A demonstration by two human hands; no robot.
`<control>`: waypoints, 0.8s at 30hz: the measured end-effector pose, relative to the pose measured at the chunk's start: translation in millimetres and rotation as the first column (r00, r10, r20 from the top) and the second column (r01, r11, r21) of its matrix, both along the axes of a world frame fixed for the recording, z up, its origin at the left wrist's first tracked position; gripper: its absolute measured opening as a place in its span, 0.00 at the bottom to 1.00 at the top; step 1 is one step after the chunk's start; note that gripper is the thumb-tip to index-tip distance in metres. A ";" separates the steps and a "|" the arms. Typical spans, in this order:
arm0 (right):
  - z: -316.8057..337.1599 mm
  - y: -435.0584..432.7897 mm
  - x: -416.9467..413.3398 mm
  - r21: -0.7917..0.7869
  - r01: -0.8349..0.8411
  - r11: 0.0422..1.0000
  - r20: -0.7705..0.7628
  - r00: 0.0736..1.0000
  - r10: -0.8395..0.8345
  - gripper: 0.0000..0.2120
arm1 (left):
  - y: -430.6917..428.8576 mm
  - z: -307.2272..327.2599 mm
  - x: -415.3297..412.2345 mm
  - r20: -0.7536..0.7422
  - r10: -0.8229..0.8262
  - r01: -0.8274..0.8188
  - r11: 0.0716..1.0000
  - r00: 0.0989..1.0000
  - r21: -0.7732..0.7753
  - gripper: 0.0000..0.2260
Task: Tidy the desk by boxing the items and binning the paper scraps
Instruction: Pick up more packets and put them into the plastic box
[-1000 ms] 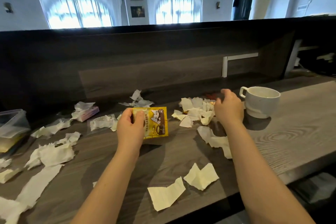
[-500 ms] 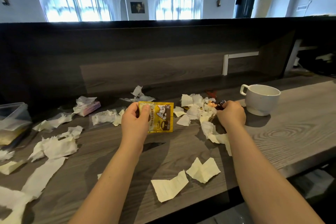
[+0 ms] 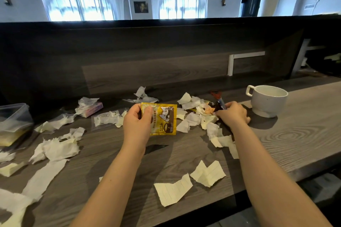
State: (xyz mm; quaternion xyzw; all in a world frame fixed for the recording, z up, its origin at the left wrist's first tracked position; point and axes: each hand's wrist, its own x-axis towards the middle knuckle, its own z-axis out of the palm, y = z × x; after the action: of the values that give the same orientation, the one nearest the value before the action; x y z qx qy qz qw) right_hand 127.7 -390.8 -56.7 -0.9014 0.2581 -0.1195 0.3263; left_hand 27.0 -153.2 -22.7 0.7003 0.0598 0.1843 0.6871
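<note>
Clear plastic box (image 3: 13,120) at far left of the desk (image 3: 295,134), lid off; something yellow and dark low inside, contents otherwise unreadable through the wall. One white mug (image 3: 267,100) at right, upright, handle to the left; no contents visible from this angle. One pink tissue pack (image 3: 92,109) back left, with a crumpled scrap on top. One yellow sachet (image 3: 162,119) printed with a cartoon cat, lifted off the desk at centre. Paper scraps (image 3: 173,191) all over the desktop, well over a dozen; exact count not possible. Left hand (image 3: 137,125) pinches the sachet's left edge, thumb on front, fingers behind. Right hand (image 3: 232,114) is curled tight around a small toy figure (image 3: 215,107) just left of the mug, among the scraps.
</note>
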 end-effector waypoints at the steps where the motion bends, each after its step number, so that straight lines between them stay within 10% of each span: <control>1: 0.8 0.7 -0.1 0.036 -0.015 0.999 0.028 0.999 0.014 0.23 | 0.3 -0.1 0.7 0.002 0.004 -0.004 1.000 1.000 0.002 0.06; 13: 42.8 24.4 -34.6 0.322 -0.396 0.860 0.585 0.797 0.148 0.07 | 3.1 -1.8 9.4 0.005 0.096 -0.096 0.995 0.995 0.006 0.08; 18: 60.4 53.0 -55.6 0.398 -0.624 0.673 0.618 0.724 0.306 0.03 | 5.4 2.9 4.8 0.011 0.121 -0.120 0.992 0.993 -0.047 0.06; 24: 79.4 104.4 -78.1 0.262 -0.684 0.681 0.552 0.685 0.475 0.04 | 19.1 14.8 -4.1 0.083 0.272 -0.254 0.951 0.959 -0.178 0.08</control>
State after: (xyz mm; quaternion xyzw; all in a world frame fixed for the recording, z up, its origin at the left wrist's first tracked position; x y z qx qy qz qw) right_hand 49.6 -286.4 22.7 -0.7829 -0.1111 -0.1443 0.5949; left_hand 22.9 -134.1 -7.9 0.6159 0.1308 0.3057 0.7143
